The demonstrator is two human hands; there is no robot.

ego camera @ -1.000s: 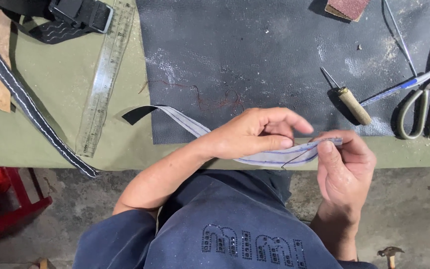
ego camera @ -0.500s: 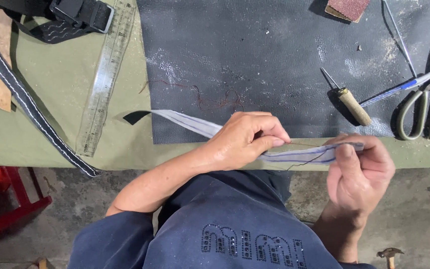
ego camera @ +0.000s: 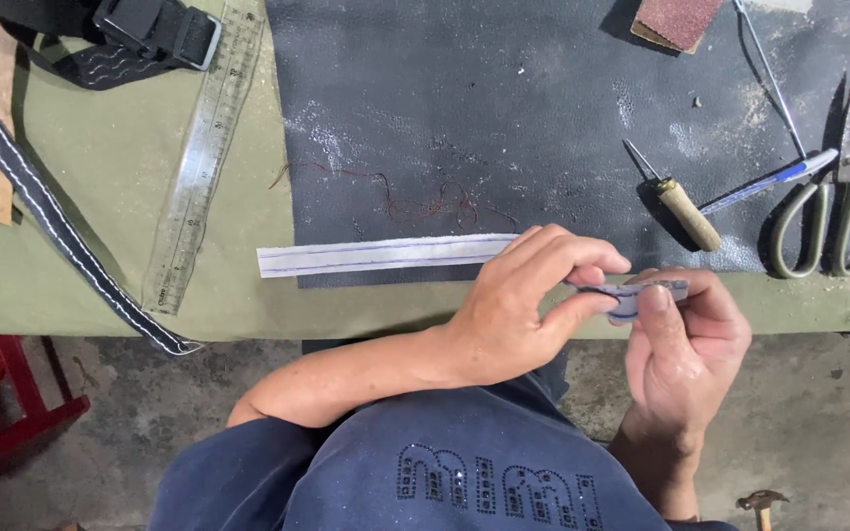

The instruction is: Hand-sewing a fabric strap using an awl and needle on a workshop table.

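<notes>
Strip (ego camera: 386, 255) — pale, lined in blue — is pinched at its right end between both hands: left hand (ego camera: 528, 300) with fingers pressed down on it, right hand (ego camera: 686, 339) gripping the tip. Its free length lies flat across the dark mat (ego camera: 504, 108). Nearby — awl (ego camera: 686, 211), scissors (ego camera: 828, 221), ruler (ego camera: 204, 157).

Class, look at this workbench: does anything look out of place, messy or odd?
Yes: a loose reddish thread lies tangled on the dark mat above the pale strip, and whitish dusty smudges mark the mat.
</notes>
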